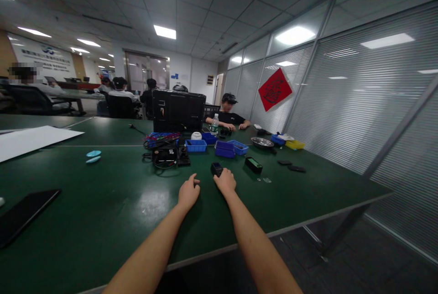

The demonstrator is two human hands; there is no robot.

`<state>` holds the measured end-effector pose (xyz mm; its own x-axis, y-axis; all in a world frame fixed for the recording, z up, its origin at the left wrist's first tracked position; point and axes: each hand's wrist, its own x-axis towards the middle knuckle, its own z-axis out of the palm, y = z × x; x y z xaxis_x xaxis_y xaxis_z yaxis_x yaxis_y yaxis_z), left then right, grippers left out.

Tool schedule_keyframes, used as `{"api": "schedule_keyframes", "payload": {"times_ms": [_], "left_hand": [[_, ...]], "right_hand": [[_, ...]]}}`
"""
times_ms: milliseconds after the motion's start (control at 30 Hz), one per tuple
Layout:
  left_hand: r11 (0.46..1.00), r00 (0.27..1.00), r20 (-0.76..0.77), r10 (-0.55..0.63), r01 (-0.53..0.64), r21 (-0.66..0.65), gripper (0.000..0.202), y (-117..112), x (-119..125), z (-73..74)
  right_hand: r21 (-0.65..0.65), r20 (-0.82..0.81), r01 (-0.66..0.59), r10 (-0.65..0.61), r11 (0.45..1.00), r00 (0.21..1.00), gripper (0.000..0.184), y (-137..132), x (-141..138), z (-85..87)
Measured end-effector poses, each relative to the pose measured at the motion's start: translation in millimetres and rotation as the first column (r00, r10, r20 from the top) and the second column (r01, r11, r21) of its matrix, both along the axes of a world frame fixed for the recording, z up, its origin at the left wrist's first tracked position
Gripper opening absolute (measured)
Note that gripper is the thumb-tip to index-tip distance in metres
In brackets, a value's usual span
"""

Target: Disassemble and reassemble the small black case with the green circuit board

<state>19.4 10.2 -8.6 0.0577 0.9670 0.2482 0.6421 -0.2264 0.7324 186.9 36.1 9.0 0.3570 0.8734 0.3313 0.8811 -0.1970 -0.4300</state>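
My right hand grips a small black box-shaped device with a dark screen-like face, resting on the green table. Its exact kind is too small to make out. To its left, my left hand hovers over or rests on the tabletop, fingers apart and holding nothing. Right of the hands lies an open black box with a green inside. A small clear plastic piece is near it.
Behind my hands stand blue bins, a white ball, a cabled black unit, a water bottle and a large black monitor. A metal bowl sits right. Across the table, a person rests both arms on it.
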Motion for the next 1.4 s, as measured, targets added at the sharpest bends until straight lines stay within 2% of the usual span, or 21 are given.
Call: {"api": "schedule_keyframes", "payload": {"times_ms": [133, 200, 300, 367, 467, 533, 600, 733, 867, 1000, 1067, 1133, 1233, 1300, 1400], "left_hand": [[1.0, 1.0, -0.017, -0.002, 0.002, 0.006, 0.047, 1, 0, 0.0], [1.0, 1.0, -0.022, -0.002, 0.002, 0.001, 0.046, 1, 0, 0.3], [1.0, 1.0, -0.027, -0.004, 0.004, -0.004, 0.046, 0, 0, 0.8], [1.0, 1.0, -0.022, 0.0, 0.0, -0.008, 0.047, 0, 0, 1.0], [1.0, 1.0, 0.003, 0.006, -0.006, -0.008, 0.047, 0, 0, 0.8], [1.0, 0.999, 0.028, 0.017, -0.017, -0.001, 0.048, 1, 0, 0.8], [0.999, 0.998, 0.051, 0.046, -0.047, 0.007, 0.049, 2, -1, 0.6], [0.992, 0.99, 0.07, 0.125, -0.127, 0.019, 0.05, 6, -3, -0.5], [0.988, 0.987, 0.066, 0.145, -0.148, 0.039, 0.049, 9, -3, -2.1], [0.987, 0.987, 0.058, 0.149, -0.152, 0.049, 0.048, 7, -2, -1.1], [0.986, 0.986, 0.048, 0.158, -0.161, 0.05, 0.047, 6, -2, 0.2], [0.982, 0.984, 0.035, 0.176, -0.178, 0.061, 0.047, 5, -2, 1.6], [0.969, 0.973, 0.031, 0.23, -0.232, 0.089, 0.046, 5, -5, 4.0], [0.956, 0.961, 0.044, 0.274, -0.277, 0.102, 0.044, 5, -8, 6.0], [0.937, 0.943, 0.07, 0.325, -0.331, 0.109, 0.042, 4, -12, 8.9]], "right_hand": [[0.012, -0.07, 0.022, -0.021, 1.0, 0.997, 0.037, -5, -2, 9.9], [0.135, -0.103, 0.054, -0.04, 0.989, 0.994, 0.04, -9, -1, 16.5], [0.369, -0.138, 0.084, -0.034, 0.926, 0.99, 0.048, -16, 1, 24.5], [0.453, -0.166, 0.047, 0.033, 0.89, 0.986, 0.05, -19, 1, 26.3], [0.502, -0.195, -0.097, 0.222, 0.86, 0.955, 0.048, -20, -4, 22.6], [0.479, -0.217, -0.2, 0.336, 0.855, 0.916, 0.046, -17, -11, 17.3], [0.412, -0.245, -0.275, 0.397, 0.868, 0.885, 0.043, -14, -17, 11.3], [0.273, -0.239, -0.353, 0.418, 0.895, 0.876, 0.035, -10, -24, 2.7], [0.169, -0.101, -0.399, 0.418, 0.901, 0.903, 0.033, -12, -25, 0.1], [0.165, 0.048, -0.395, 0.393, 0.904, 0.918, 0.039, -17, -29, 1.2], [0.181, 0.073, -0.407, 0.4, 0.895, 0.914, 0.038, -17, -30, 1.8], [0.204, 0.039, -0.426, 0.428, 0.881, 0.903, 0.034, -16, -31, 1.6], [0.226, -0.113, -0.418, 0.45, 0.88, 0.886, 0.027, -11, -28, 0.9], [0.191, -0.177, -0.389, 0.421, 0.901, 0.889, 0.03, -9, -26, 1.2], [0.126, -0.138, -0.321, 0.337, 0.939, 0.931, 0.04, -10, -23, 3.9]]}}
